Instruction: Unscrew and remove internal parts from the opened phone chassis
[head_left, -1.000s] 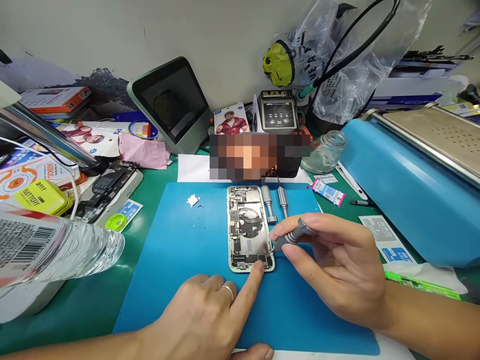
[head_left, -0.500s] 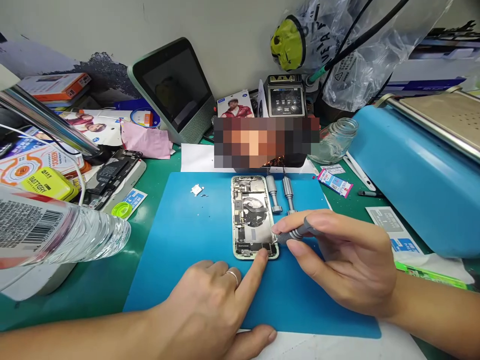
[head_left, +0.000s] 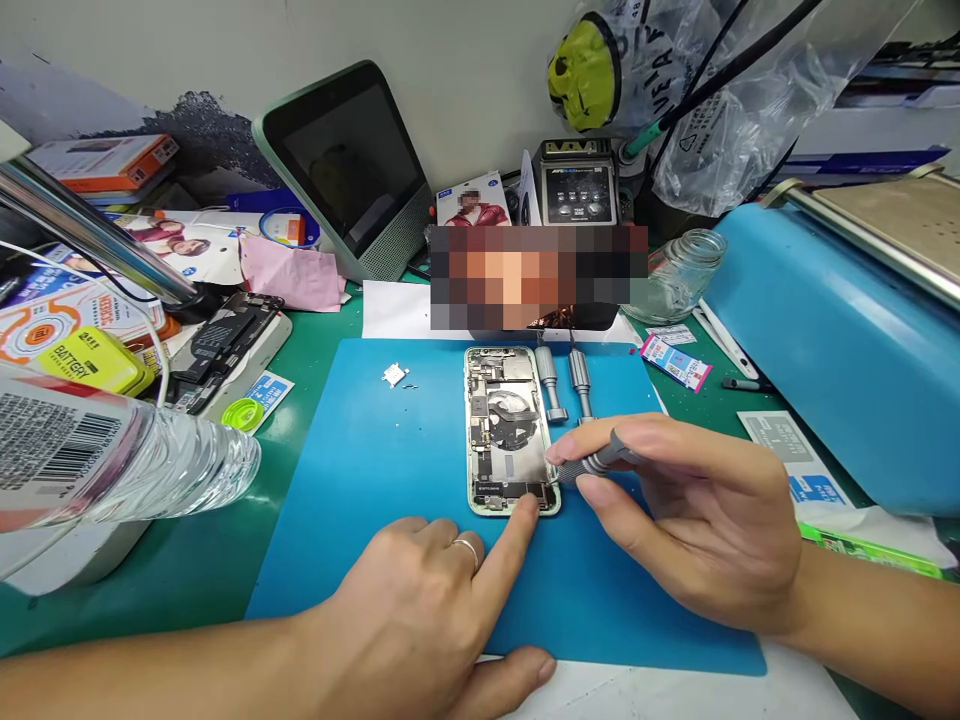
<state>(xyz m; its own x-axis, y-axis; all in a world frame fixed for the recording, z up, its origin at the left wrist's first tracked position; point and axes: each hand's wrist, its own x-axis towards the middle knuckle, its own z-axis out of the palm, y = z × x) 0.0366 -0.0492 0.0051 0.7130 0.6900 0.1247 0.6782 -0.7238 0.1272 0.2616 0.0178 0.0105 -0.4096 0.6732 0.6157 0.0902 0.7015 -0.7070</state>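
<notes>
An opened phone (head_left: 507, 420) with bare circuitry lies lengthwise on a blue mat (head_left: 375, 520). My left hand (head_left: 427, 620) rests on the mat, its index finger stretched out and pressing the phone's near edge, a ring on another finger. My right hand (head_left: 697, 520) pinches a grey screwdriver (head_left: 592, 465), whose tip touches the phone's lower right corner. Two more grey screwdrivers (head_left: 564, 382) lie side by side right of the phone.
A small metal part and screws (head_left: 395, 376) lie on the mat's far left. A clear water bottle (head_left: 112, 460) lies at left. A green-framed screen (head_left: 345, 180), a control box (head_left: 579, 185), a glass jar (head_left: 675, 275) and a blue machine (head_left: 832, 350) ring the mat.
The view has shifted slightly, so everything sits a little higher in the picture. Both hands stay at the phone's near end, the screwdriver tip still at the lower right corner.
</notes>
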